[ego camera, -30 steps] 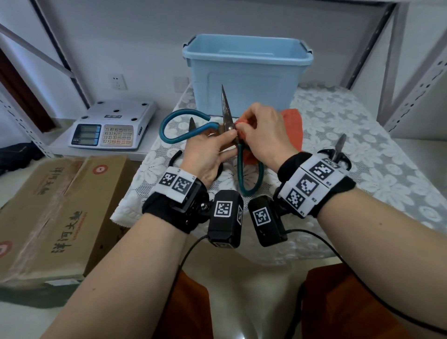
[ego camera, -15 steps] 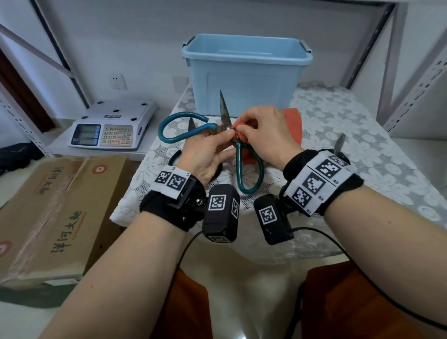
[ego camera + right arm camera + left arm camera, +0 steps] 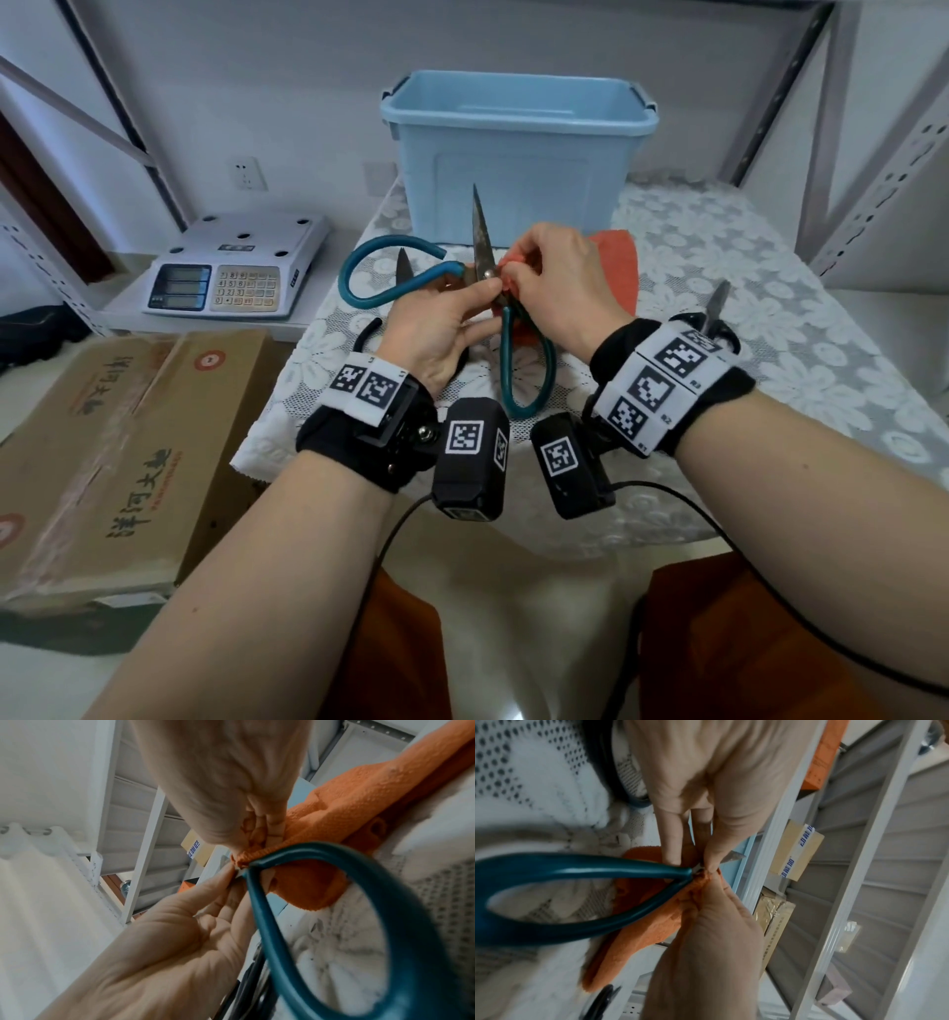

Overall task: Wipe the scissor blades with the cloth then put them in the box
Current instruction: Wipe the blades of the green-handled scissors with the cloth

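Note:
Large scissors with teal loop handles [image 3: 529, 370] [image 3: 552, 892] [image 3: 385, 923] stand above the table, their dark blades [image 3: 481, 231] pointing up. My left hand [image 3: 441, 329] [image 3: 693, 821] pinches them at the pivot between thumb and fingers. My right hand [image 3: 554, 288] [image 3: 231, 791] pinches the orange cloth [image 3: 611, 267] [image 3: 641, 923] [image 3: 347, 805] against the base of the blades. The light blue box [image 3: 518, 149] stands open just behind.
Another pair of black-handled scissors [image 3: 711, 318] lies on the lace tablecloth [image 3: 770, 334] by my right wrist; a second blade tip [image 3: 403, 264] and dark handle [image 3: 367, 329] lie left. A digital scale [image 3: 236, 272] and cardboard boxes [image 3: 102, 452] are at left. Shelf uprights [image 3: 873, 195] flank the right.
Both hands with the scissors have shifted slightly left and up. My right hand with the cloth has slid down toward the pivot; the grips stay the same.

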